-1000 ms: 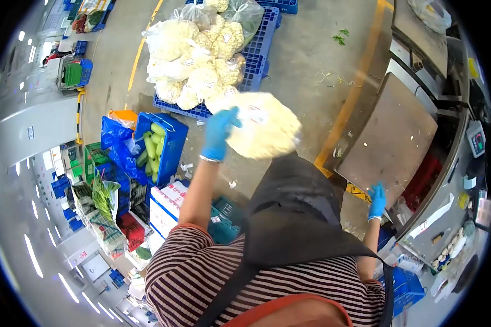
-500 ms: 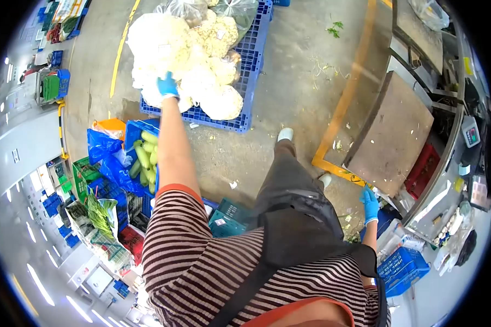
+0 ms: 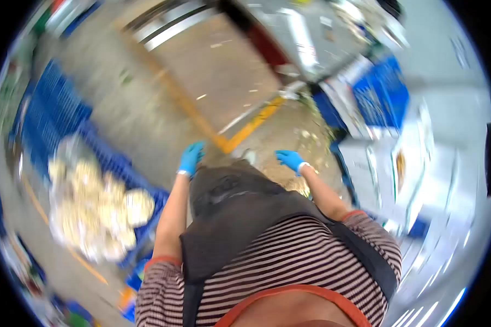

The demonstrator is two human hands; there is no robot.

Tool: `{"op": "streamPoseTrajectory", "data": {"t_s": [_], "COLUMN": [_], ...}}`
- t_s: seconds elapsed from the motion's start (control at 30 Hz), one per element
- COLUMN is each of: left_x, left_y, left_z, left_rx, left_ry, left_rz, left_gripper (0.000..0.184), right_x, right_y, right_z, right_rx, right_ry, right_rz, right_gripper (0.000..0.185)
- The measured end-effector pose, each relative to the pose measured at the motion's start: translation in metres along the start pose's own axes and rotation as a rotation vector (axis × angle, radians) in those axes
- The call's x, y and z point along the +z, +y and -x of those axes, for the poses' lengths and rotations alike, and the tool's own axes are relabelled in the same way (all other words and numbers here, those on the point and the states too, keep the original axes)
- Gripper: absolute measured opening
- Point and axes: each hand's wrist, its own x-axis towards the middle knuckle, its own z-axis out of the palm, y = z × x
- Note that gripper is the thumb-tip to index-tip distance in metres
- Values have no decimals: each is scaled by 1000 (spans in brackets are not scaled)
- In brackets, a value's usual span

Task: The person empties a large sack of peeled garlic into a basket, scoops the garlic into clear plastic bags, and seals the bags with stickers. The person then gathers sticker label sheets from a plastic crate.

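Note:
My left hand (image 3: 191, 158), in a blue glove, hangs over the concrete floor beside my dark apron (image 3: 240, 191). Its fingers are loosely apart and nothing shows in them. Across from it, my right hand (image 3: 290, 159), also gloved in blue, has its fingers stretched out and holds nothing visible. Left of my left arm, bagged cauliflowers (image 3: 101, 210) sit on a blue plastic pallet (image 3: 109, 155), out of reach of both hands. The view is smeared by motion.
Ahead lies a brown board-like platform (image 3: 218, 71), edged by a yellow floor line (image 3: 251, 122). To the right stand a blue crate (image 3: 382, 92) and white boxes (image 3: 371, 163). Vegetable scraps (image 3: 305, 136) litter the floor near my right hand.
My body and view have turned right, so the cauliflowers now lie at my left. My left hand has come away from them, and both hands are now in front of me.

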Motion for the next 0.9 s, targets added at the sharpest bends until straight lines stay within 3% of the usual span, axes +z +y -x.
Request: {"op": "streamPoseTrajectory", "data": {"t_s": [0.13,0.27,0.3,0.37,0.4,0.5,0.53,0.6,0.7,0.77,0.83,0.9], "left_x": [89,142,162,215,244,365,393,447,508,531,558,582], "left_y": [22,-7,-13,-19,-22,2,6,23,58,67,95,118], "left_z": [-21,-68,-79,-85,-86,-59,-59,-53,-55,-85,-112,-154], "left_rx": [-10,-91,-77,-58,-56,-18,-10,137,280,377,367,388], "left_ry": [-31,-84,-121,-254,-354,-435,-513,-606,-669,-681,-652,-610], "left_rz": [-197,-327,-376,-423,-415,-617,-609,-779,-931,-921,-846,-822], "left_gripper": [26,17,15,13,14,20,26,31,33,33,33,33], "right_x": [-48,-55,-59,-58,-60,-68,-70,-112,-158,-234,-291,-348], "right_y": [87,243,271,358,345,385,411,377,384,273,218,173], "right_z": [51,75,93,105,126,133,125,123,63,66,42,15], "right_rx": [48,117,138,155,253,332,232,295,-82,108,-83,-195], "right_ry": [151,357,425,434,572,608,559,441,554,608,664,683], "right_rz": [-282,-564,-592,-336,-905,-1180,-896,-866,-772,-913,-811,-465], "right_gripper": [46,45,44,41,38,41,40,41,42,38,37,38]}}
